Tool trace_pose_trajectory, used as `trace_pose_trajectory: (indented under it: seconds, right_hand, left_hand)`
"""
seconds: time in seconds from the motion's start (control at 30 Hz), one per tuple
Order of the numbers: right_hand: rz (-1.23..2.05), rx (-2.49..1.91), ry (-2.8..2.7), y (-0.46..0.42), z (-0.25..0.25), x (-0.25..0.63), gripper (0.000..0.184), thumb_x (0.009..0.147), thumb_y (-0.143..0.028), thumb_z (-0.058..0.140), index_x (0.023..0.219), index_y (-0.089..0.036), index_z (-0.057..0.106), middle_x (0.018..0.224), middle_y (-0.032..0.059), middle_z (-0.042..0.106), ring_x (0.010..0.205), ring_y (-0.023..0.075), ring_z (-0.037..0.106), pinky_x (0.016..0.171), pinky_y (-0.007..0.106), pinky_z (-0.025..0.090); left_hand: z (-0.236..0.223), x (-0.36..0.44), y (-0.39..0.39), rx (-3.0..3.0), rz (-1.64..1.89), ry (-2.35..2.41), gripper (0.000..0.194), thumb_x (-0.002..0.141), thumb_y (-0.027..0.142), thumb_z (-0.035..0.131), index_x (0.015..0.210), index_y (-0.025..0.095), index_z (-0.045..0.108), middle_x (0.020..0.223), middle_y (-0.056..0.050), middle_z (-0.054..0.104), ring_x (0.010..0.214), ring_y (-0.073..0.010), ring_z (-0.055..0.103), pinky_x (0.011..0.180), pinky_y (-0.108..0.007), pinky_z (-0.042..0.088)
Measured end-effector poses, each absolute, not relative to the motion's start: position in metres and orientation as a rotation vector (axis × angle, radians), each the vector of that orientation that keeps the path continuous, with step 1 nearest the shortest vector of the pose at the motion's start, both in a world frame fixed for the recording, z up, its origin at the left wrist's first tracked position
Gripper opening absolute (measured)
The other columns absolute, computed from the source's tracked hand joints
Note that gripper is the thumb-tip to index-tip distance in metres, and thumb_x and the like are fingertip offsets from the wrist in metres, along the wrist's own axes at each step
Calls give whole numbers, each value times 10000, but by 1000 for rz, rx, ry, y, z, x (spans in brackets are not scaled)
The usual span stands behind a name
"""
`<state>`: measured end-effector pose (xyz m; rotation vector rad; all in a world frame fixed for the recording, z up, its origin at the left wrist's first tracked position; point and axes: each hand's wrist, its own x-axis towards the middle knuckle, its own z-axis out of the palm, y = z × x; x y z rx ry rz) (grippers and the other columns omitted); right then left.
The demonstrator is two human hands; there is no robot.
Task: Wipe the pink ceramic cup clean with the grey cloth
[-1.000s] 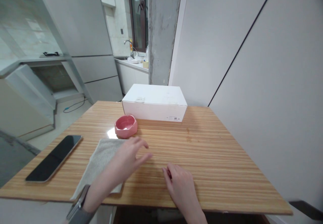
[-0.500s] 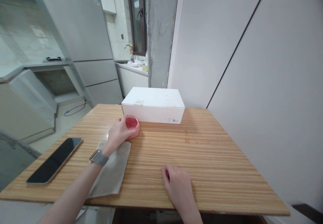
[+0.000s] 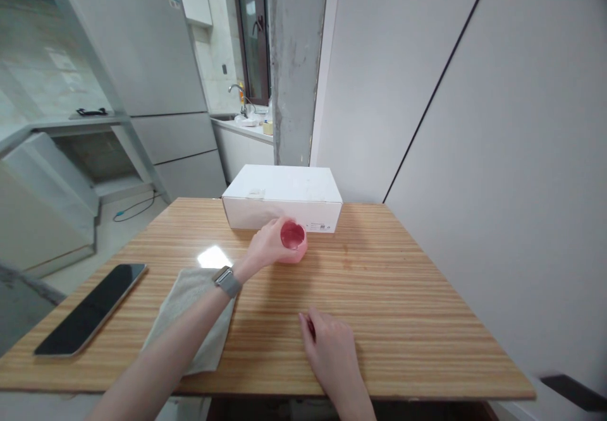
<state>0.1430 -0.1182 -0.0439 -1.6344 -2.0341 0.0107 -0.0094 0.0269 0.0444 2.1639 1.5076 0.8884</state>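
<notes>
My left hand [image 3: 268,248] grips a small pink bowl [image 3: 294,242] near the middle of the wooden table [image 3: 408,320], just in front of a white box [image 3: 282,197]. A watch sits on that wrist, which crosses over a grey cloth [image 3: 194,315]. Palm down, my right hand [image 3: 332,348] rests on the table near the front edge, fingers curled, with a bit of something red showing beneath them.
A black phone [image 3: 90,308] lies at the table's left front. Grey wall panels stand close on the right. Beyond the table are a concrete pillar [image 3: 294,61], a fridge [image 3: 152,79] and a kitchen counter with a tap.
My left hand reached forward from the cloth, closed on the pink bowl and moved it rightward in front of the white box. My right hand stayed put.
</notes>
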Motion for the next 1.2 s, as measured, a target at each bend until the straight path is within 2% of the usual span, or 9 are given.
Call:
trace_pose_trajectory:
  seconds: [0.33, 0.47, 0.6, 0.67, 0.8, 0.87, 0.97, 1.07, 1.2]
  right_hand:
    - [9, -1608, -2029, -119, -40, 143, 332, 965, -278, 365, 668, -214, 499, 579, -4, 633, 516, 143, 602, 523, 261, 255]
    - [14, -1576, -2036, -120, -43, 145, 316, 959, -261, 370, 671, -213, 490, 597, -7, 619, 538, 145, 593, 538, 259, 266]
    - [31, -1575, -2049, -122, -46, 145, 292, 952, -249, 388, 682, -217, 493, 616, -4, 612, 564, 154, 587, 555, 265, 272]
    - [29, -1573, -2059, -122, -47, 145, 290, 953, -245, 387, 685, -217, 495, 622, -2, 612, 571, 156, 584, 558, 267, 273]
    - [3, -1553, -2061, -122, -47, 145, 310, 960, -243, 358, 691, -214, 509, 630, 11, 612, 580, 164, 576, 570, 274, 285]
    - [31, -1525, -2032, -123, -45, 144, 331, 964, -264, 346, 685, -210, 516, 627, 17, 607, 576, 162, 565, 568, 274, 292]
    - [294, -1479, -1869, -128, -42, 141, 372, 956, -353, 381, 636, -205, 502, 598, 12, 582, 555, 147, 540, 553, 264, 324]
    - [823, -1391, -1455, -136, -42, 135, 410, 901, -496, 460, 632, -197, 538, 592, 21, 600, 559, 153, 569, 546, 261, 413]
    - [1389, -1078, -761, -145, -41, 137, 456, 713, -556, 693, 941, -161, 670, 1006, 112, 706, 944, 244, 665, 859, 360, 509]
  left_hand:
    - [31, -14, 31, 2164, 830, 1437, 667, 594, 359, 747, 1214, 251, 526, 1210, -74, 593, 1103, -266, 571, 940, -367, 451]
    - [36, -27, 14, 2277, 921, 1388, 656, 747, 422, 644, 1333, 234, 419, 1353, -97, 476, 1223, -242, 486, 1006, -358, 402]
    - [37, -51, -37, 2406, 802, 1845, 274, 863, 380, 493, 1035, 203, 613, 1058, -85, 610, 1016, -241, 578, 888, -370, 443]
    - [30, -66, -67, 2377, 624, 2087, 262, 885, 391, 446, 863, 201, 625, 907, -69, 625, 917, -246, 595, 814, -369, 450]
    - [1, -93, -112, 2251, 442, 2237, 326, 863, 488, 444, 876, 199, 595, 850, -64, 614, 811, -254, 607, 711, -366, 457]
    - [-12, -100, -122, 2227, 453, 2279, 273, 862, 427, 451, 901, 199, 597, 865, -67, 618, 852, -259, 605, 747, -367, 455]
    - [-19, -97, -123, 2150, 534, 2276, 205, 863, 301, 427, 855, 208, 609, 864, -59, 634, 850, -238, 616, 737, -340, 449]
    - [-15, -75, -120, 2027, 678, 2072, 206, 857, 276, 435, 785, 216, 618, 771, -30, 636, 710, -191, 616, 645, -298, 433]
    - [-12, -32, -122, 1904, 885, 1767, 176, 826, 266, 495, 727, 200, 625, 678, -18, 627, 614, -164, 580, 580, -266, 407]
